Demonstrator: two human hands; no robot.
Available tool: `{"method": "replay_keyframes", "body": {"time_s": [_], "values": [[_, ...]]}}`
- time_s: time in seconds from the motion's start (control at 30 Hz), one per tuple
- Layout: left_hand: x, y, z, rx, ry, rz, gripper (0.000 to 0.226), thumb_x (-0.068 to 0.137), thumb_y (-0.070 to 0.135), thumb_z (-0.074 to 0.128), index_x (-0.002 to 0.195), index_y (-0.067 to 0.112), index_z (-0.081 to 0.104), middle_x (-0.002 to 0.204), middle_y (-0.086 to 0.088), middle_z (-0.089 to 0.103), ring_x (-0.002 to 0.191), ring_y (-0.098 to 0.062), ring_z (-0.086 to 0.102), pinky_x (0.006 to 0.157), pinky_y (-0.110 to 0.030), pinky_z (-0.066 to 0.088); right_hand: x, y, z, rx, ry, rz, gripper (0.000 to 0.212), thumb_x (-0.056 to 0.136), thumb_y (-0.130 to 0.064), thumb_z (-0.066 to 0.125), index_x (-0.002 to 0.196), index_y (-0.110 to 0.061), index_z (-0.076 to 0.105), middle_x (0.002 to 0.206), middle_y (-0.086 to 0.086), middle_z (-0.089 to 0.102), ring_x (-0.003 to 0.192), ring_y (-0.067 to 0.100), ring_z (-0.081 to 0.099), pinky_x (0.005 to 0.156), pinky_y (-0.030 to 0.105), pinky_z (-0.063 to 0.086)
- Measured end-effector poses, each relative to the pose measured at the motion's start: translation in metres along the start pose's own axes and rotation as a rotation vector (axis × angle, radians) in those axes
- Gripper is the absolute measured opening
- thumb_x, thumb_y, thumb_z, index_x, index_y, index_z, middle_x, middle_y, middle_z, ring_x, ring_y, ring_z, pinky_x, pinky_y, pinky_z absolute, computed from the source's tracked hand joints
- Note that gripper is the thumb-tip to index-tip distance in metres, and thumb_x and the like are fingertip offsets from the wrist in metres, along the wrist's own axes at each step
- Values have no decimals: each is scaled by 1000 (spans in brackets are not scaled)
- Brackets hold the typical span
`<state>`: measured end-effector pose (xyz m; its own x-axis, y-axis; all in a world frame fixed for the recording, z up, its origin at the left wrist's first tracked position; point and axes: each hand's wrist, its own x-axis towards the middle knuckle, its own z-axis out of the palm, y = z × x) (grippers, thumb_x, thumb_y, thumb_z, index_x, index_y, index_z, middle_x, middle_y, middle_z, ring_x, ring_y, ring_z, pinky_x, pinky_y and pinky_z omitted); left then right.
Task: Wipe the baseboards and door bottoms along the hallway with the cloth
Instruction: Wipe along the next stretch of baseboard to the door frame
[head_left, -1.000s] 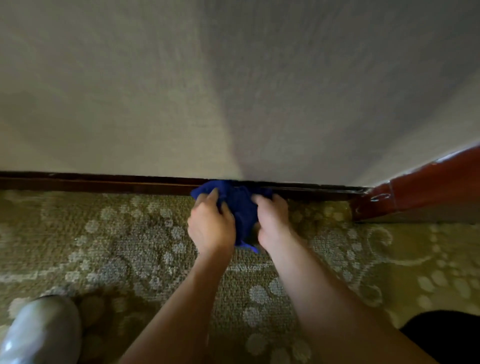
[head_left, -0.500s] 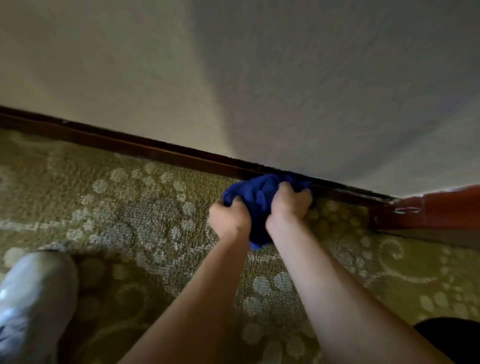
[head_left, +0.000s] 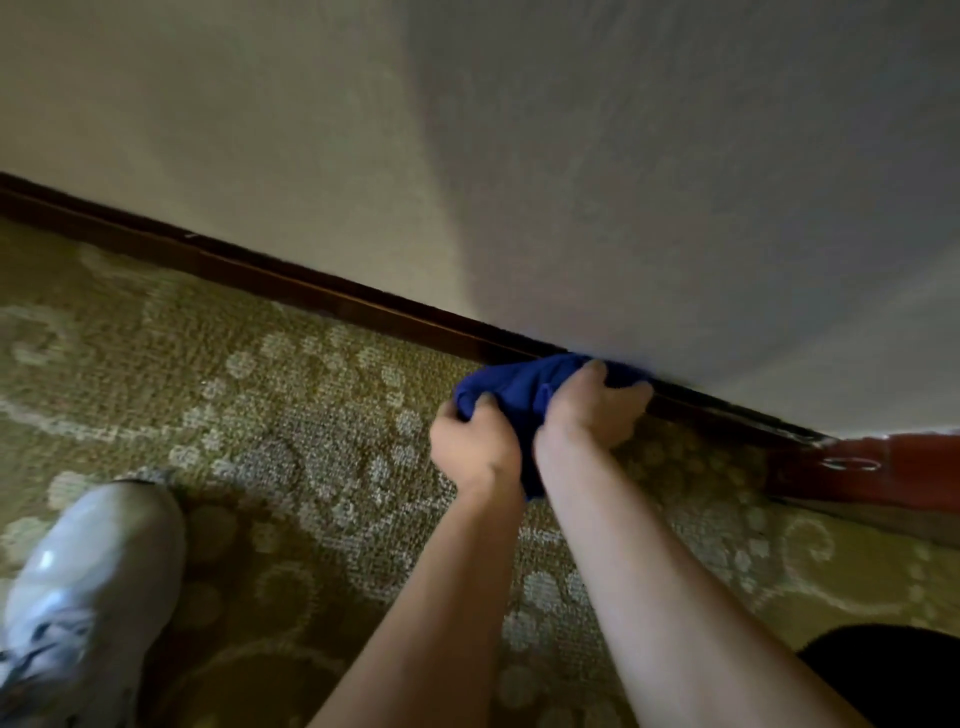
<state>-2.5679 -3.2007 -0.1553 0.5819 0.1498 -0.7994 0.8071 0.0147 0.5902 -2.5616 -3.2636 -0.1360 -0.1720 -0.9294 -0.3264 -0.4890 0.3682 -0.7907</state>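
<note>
Pale textured wall (head_left: 571, 156) fills the upper part of the view, lit unevenly with a darker band to the right. Below it spreads an olive carpet (head_left: 311, 415) patterned with pale dots and scrolls. Between the two runs a dark brown baseboard (head_left: 291, 288), slanting down from the left edge toward the right, where it meets a reddish wooden door frame (head_left: 893, 467) whose foot sits on the carpet. At the lower left stands a white shoe (head_left: 88, 582) with laces showing. Two bare forearms reach up from the bottom edge toward the baseboard. The right hand (head_left: 592, 410) curls its fingers over a bunched blue cloth (head_left: 519, 389) and holds it against the baseboard, just left of the door frame. The left hand (head_left: 475, 447), close beside the right, grips the nearer part of the cloth, and a fold of it hangs down between the two wrists.
</note>
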Motion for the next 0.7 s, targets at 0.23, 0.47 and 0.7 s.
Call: {"method": "replay_keyframes", "body": {"time_s": [0.23, 0.47, 0.7], "values": [[14, -14, -22, -58, -168, -100, 15, 92, 16, 57, 107, 17, 60, 111, -8, 65, 105, -28, 63, 100, -46, 49, -4, 16, -8, 94, -193, 98, 41, 88, -11, 59, 129, -10, 56, 123, 8, 63, 107, 27, 63, 96, 42, 53], [23, 19, -23, -95, -171, -24, 17, 88, 18, 57, 105, 17, 62, 115, -12, 66, 106, -31, 64, 99, -47, 50, -28, -6, 13, -3, -56, 60, 45, 98, -18, 47, 141, -7, 37, 140, 21, 49, 123, 37, 52, 90, 29, 39], [62, 16, -105, -260, 73, -4, 50, 86, 40, 60, 133, 22, 55, 131, -5, 61, 112, -27, 62, 99, -47, 49, -79, 27, 43, 28, -724, 232, 54, 91, -14, 59, 142, -12, 43, 141, 11, 52, 127, 27, 53, 108, 41, 43]]}}
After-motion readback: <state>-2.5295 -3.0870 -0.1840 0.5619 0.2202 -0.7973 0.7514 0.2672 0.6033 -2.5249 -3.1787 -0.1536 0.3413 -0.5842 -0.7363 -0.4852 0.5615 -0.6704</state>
